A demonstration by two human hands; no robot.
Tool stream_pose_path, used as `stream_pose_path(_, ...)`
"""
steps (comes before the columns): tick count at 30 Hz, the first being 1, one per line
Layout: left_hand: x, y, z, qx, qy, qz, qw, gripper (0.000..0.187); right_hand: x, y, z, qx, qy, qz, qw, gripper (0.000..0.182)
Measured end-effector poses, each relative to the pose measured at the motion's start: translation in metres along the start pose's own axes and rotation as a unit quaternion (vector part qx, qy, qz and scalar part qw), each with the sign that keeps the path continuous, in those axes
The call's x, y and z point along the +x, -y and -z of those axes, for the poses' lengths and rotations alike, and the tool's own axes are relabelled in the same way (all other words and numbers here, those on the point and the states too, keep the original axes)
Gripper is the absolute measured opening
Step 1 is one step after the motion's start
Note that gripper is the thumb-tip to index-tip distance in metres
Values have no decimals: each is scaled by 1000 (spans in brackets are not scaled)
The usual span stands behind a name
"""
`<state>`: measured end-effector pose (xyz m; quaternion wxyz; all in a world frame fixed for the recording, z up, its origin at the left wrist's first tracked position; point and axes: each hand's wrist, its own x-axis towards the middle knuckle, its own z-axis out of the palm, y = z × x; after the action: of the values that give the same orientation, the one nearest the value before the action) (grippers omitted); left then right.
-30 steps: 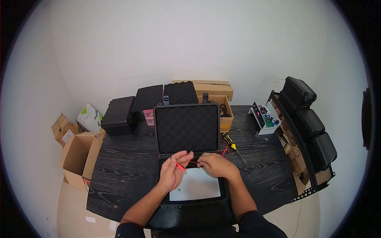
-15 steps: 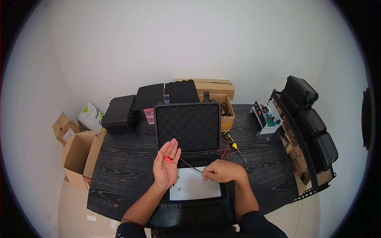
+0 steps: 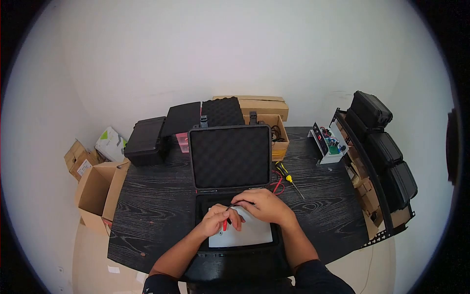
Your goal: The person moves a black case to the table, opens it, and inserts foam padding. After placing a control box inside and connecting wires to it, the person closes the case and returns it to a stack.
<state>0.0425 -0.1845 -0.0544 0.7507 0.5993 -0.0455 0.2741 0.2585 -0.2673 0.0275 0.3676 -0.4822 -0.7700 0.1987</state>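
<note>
My left hand is closed around a thin dark cable over the white panel. The cable's red end and black end poke out below its fingers; their exact kind is too small to make out. My right hand pinches the same cable just to the right, its fingers bent over the panel. Beneath both hands the white panel lies in the base of an open black hard case. The raised lid is lined with black egg-crate foam.
Beyond the case, right, lie a yellow-black screwdriver and a red lead. A circuit-board unit stands near the rack of black cases. A cardboard box with cables and another black case sit at the back.
My left hand turned from open palm-up, with the red end lying on it, to closed around the cable. My right hand moved up and forward, and the two hands came closer together.
</note>
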Motion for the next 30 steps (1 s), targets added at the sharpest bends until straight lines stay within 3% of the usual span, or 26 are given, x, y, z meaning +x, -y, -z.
stream_pose_path(1,-1,2,2,20,-6,7,1000,55,-1,-2,2,-10,14,-17,1000,27)
stream_pose_path(4,1,5,7,41,19,-15,999,65,-1,-2,9,-45,-70,-21,996,26)
stream_pose_path(7,2,0,-5,5,-8,68,998,75,-2,4,13,-65,-83,23,994,28)
stream_pose_path(10,3,-9,-9,7,-11,131,991,73,-1,6,2,-96,-56,75,991,31)
stream_pose_path(16,1,-10,-5,-33,38,81,995,50,-1,4,4,-102,-91,4,991,29)
stream_pose_path(22,0,-11,-2,-123,128,19,984,55,-7,-23,31,-116,-172,-73,976,17)
stream_pose_path(27,-3,-7,2,-217,77,-69,971,50,-14,-33,45,-150,-168,-180,958,20)
stream_pose_path(30,-1,-1,8,-270,66,-114,954,48,-20,-47,51,-123,-138,-174,967,20)
